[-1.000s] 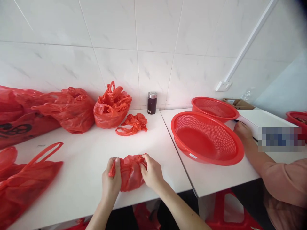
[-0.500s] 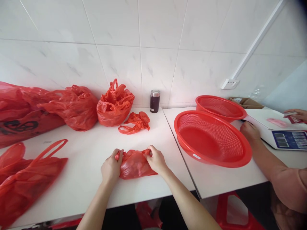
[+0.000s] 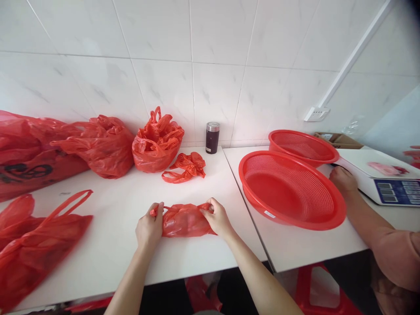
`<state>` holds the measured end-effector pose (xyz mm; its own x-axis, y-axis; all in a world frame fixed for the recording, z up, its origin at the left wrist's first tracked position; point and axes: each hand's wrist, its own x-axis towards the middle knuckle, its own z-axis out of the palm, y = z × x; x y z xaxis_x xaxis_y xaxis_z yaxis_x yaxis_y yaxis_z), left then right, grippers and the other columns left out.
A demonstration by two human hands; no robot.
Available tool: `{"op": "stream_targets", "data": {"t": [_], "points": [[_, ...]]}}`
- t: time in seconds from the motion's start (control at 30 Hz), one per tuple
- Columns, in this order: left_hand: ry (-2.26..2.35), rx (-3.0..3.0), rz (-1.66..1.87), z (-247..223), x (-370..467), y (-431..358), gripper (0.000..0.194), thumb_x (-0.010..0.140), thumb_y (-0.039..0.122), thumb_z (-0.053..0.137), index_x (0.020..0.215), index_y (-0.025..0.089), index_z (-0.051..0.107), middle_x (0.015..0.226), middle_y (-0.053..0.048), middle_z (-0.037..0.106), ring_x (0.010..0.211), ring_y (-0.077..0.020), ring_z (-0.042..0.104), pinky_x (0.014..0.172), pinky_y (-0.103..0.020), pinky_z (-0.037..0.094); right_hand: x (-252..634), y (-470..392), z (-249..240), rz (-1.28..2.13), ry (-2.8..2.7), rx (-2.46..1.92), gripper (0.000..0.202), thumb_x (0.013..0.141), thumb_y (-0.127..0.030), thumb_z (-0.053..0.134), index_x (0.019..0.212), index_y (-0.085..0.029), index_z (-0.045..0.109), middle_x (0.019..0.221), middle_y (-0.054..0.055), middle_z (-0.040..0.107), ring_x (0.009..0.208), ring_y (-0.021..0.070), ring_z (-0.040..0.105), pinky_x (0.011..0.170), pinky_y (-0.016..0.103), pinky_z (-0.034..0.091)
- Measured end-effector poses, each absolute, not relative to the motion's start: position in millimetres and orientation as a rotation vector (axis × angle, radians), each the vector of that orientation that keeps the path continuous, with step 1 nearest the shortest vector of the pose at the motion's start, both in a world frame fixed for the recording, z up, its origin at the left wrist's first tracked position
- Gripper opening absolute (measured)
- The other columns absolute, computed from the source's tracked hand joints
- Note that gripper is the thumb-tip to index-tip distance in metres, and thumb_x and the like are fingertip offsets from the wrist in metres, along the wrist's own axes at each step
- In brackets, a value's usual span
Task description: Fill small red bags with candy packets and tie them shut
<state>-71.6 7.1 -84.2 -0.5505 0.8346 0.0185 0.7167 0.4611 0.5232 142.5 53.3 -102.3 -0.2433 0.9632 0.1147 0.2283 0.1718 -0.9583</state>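
A red plastic bag [image 3: 187, 221] with something inside lies on the white table near its front edge. My left hand [image 3: 150, 225] is closed round a twisted end of it, and a bit of red plastic pokes out by the thumb. At the bag's upper right corner, my right hand [image 3: 217, 216] pinches the plastic between thumb and fingers. The bag is stretched sideways between both hands. What it contains shows only as pale shapes through the film. Just behind lies a crumpled red bag [image 3: 188, 167].
Full red bags [image 3: 159, 148] line the wall at left; another red bag [image 3: 42, 245] lies front left. A dark tumbler [image 3: 212, 138] stands at the back. Rightward are a large red basket [image 3: 259, 214], a second basket [image 3: 303, 146], a scale [image 3: 364, 173] and another person's hand [image 3: 343, 178].
My left hand has moved slightly left, and the bag is pulled flatter and longer. The other person's far hand has left the scale, where a red item now lies beside the pink one.
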Motion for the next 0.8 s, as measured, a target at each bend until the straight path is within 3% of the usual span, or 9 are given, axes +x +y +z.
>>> {"op": "stream_targets", "data": {"t": [0.17,0.37,0.67,0.8], "points": [[2.44,1.324,0.743,-86,-76,-6,0.045,0.092,0.057,0.021,0.077,0.029,0.052,0.083,0.001,0.072,0.07,-0.0201,0.06,0.058,-0.025,0.038,145,48,-103,1.138,-1.634,-1.137,0.018,0.082,-0.034,0.054,0.077,-0.023,0.04,0.065,-0.005,0.051,0.06,0.0128,0.051,0.058,0.022,0.038],[2.509,1.362,0.632,-87,-77,-5,0.041,0.089,0.058,0.028,0.08,0.031,0.058,0.071,-0.003,0.068,0.067,-0.0251,0.058,0.056,-0.028,0.034,146,45,-107,0.807,-1.823,-1.28,0.013,0.086,-0.034,0.049,0.088,-0.024,0.041,0.079,0.0,0.064,0.067,0.0194,0.061,0.061,0.027,0.039],[2.561,1.459,0.699,-94,-76,-7,0.037,0.089,0.056,0.036,0.084,0.031,0.063,0.087,-0.001,0.072,0.072,-0.0226,0.06,0.057,-0.027,0.032,143,45,-108,0.59,-1.945,-1.447,0.022,0.088,-0.039,0.049,0.096,-0.023,0.035,0.075,0.002,0.067,0.071,0.0239,0.067,0.057,0.029,0.042],[2.604,1.458,0.729,-97,-77,-5,0.036,0.089,0.055,0.037,0.088,0.031,0.064,0.082,-0.003,0.072,0.073,-0.0237,0.061,0.058,-0.028,0.031,143,48,-108,0.594,-1.87,-1.495,0.033,0.084,-0.046,0.054,0.096,-0.024,0.033,0.077,0.001,0.066,0.074,0.0245,0.067,0.06,0.03,0.043]]}}
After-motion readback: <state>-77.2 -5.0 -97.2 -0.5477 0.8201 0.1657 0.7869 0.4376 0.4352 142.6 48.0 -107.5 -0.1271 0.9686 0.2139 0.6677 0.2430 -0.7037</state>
